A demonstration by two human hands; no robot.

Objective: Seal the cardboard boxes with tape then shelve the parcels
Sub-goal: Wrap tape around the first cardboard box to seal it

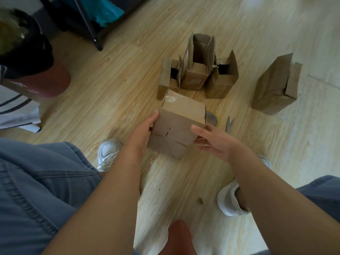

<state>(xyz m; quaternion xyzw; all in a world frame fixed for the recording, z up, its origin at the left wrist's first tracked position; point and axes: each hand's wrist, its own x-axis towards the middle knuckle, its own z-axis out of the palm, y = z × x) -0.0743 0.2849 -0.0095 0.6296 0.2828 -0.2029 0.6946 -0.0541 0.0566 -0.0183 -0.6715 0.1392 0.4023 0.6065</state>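
A person crouches on the wood floor (110,80) with one closed box (179,124) between both hands, just in front of the feet. The left hand (143,133) lies flat against the box's left side, thumb up along the edge. The right hand (215,142) comes in from the right with straight, spread fingers, the thumb touching the near right corner. Neither hand curls round anything; both are released and press or steady the box from opposite sides, probably to turn it or lift it.

A shiny strip of clear tape (171,98) shows on the box's far upper face, so that face looks sealed. The face turned toward the person shows folded flaps and a seam. Whether tape covers that seam cannot be told.

The tape roll (213,118) sits on the floor just beside the box on its right, partly hidden behind it, and the scissors (230,124) lie a little further right. Both are within easy reach of the right hand for the next strip.

Further away, three open boxes (196,70) stand clustered with flaps up, and a fourth box (276,87) stands well apart on the right. They appear to be waiting for sealing. A dark rack (88,21), possibly the shelf, stands at the far left.
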